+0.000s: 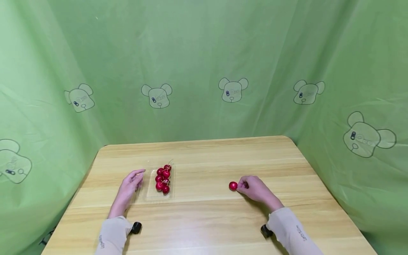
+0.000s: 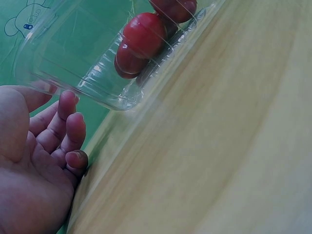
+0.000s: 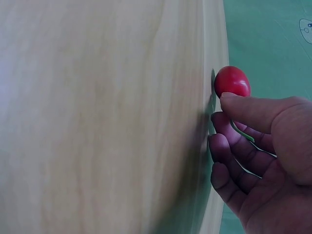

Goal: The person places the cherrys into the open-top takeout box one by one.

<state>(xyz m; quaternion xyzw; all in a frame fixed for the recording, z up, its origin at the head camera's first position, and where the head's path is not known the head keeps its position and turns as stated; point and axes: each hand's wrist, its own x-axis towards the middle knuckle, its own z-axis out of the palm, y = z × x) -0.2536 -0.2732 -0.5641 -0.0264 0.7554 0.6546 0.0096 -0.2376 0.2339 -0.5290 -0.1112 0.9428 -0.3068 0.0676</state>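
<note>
A single red cherry (image 1: pixel 233 186) is at the right of the wooden table, close to its top. The thumb and fingers of my right hand (image 1: pixel 254 188) pinch it by its green stem (image 3: pixel 242 132), seen in the right wrist view. My left hand (image 1: pixel 129 186) is beside a clear plastic tray (image 1: pixel 149 189), fingers loosely bent and holding nothing. In the left wrist view its fingertips overlap the tray's near rim; whether they touch cannot be told. Several cherries (image 1: pixel 159 186) with thin stems lie in the right half of the tray.
The pale wood table (image 1: pixel 204 219) has rounded far corners. Green curtains (image 1: pixel 197 46) printed with bear heads hang around its back and sides. Black wrist devices (image 1: pixel 136 227) sit by the cuff of each light sleeve.
</note>
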